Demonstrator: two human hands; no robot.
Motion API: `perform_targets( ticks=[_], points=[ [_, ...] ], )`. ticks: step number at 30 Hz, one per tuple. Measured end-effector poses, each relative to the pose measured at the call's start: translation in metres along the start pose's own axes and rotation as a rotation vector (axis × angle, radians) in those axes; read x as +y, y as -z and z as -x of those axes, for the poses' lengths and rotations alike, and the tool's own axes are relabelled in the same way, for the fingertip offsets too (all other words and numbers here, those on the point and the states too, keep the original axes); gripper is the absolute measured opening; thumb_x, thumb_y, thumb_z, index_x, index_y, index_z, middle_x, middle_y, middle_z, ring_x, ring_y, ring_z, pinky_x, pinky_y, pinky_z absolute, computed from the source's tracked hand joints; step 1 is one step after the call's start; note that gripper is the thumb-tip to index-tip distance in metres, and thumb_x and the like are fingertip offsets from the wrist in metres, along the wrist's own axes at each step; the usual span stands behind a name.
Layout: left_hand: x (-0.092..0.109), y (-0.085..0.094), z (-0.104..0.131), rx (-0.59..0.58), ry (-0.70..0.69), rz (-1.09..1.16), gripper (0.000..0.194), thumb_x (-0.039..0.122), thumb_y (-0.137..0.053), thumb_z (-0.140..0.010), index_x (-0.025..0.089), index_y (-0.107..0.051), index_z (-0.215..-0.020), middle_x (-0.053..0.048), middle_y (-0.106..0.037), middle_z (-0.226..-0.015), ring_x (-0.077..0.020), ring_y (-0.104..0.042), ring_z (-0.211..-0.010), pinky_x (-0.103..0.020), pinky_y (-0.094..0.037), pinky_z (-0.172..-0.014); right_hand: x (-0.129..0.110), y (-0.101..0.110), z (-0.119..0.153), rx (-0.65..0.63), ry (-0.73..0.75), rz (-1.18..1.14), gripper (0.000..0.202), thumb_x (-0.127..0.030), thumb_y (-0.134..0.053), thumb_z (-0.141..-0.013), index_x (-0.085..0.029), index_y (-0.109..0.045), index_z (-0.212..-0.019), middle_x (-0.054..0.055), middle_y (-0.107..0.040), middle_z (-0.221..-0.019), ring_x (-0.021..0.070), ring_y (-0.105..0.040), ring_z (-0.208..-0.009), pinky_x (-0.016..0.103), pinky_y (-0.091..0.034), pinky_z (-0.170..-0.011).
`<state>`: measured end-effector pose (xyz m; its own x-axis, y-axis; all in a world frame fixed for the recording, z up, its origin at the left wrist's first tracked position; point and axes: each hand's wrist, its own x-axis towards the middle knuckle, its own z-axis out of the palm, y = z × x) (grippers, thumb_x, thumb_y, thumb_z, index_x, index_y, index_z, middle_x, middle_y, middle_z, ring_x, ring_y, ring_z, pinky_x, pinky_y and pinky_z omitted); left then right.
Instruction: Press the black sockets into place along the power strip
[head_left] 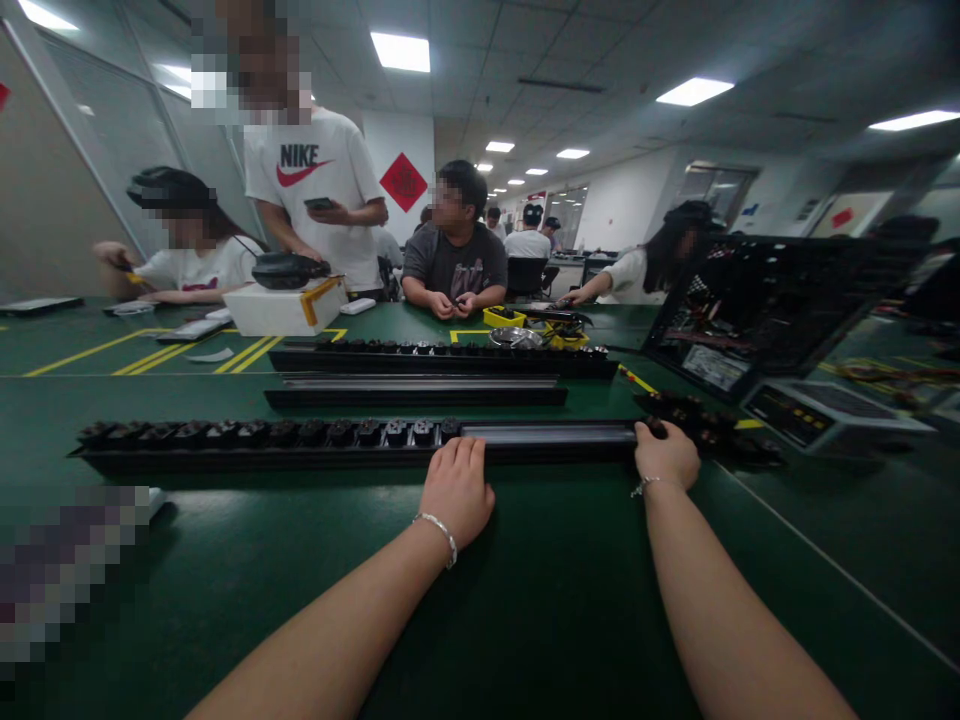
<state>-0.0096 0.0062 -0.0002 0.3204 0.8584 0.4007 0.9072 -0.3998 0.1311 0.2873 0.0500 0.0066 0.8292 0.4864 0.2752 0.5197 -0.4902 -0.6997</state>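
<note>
A long black channel strip (547,448) lies across the green table, its left part filled with a row of small black modules (281,434). My left hand (459,490) rests on the strip's near edge, fingers together, beside the last module; whether it grips the edge is hard to tell. At the strip's right end, my right hand (667,458) is closed round a small black piece (657,428). A pile of dark parts (705,420) lies just beyond my right hand.
Behind lie an unfilled strip (420,396) and a filled strip (450,360). An open computer case (765,310) and a power supply unit (825,412) stand right. A white box (277,312) and several people are across the table (225,580). A blurred object lies at left.
</note>
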Motion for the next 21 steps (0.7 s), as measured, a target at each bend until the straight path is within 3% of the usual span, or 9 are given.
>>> perform_targets(
  ticks=[21],
  points=[
    [-0.0017, -0.0013, 0.0003, 0.023, -0.009, 0.001, 0.055, 0.024, -0.048, -0.076, 0.013, -0.04, -0.13, -0.009, -0.051, -0.128, -0.0252, -0.039, -0.121, -0.039, -0.03, -0.103, -0.0015, 0.003, -0.0021, -0.002, -0.037, -0.012, 0.045, -0.043, -0.055, -0.073, -0.019, -0.064, -0.109, 0.014, -0.06, -0.106, 0.0299, -0.056, -0.094, 0.044, -0.044, -0.082]
  ],
)
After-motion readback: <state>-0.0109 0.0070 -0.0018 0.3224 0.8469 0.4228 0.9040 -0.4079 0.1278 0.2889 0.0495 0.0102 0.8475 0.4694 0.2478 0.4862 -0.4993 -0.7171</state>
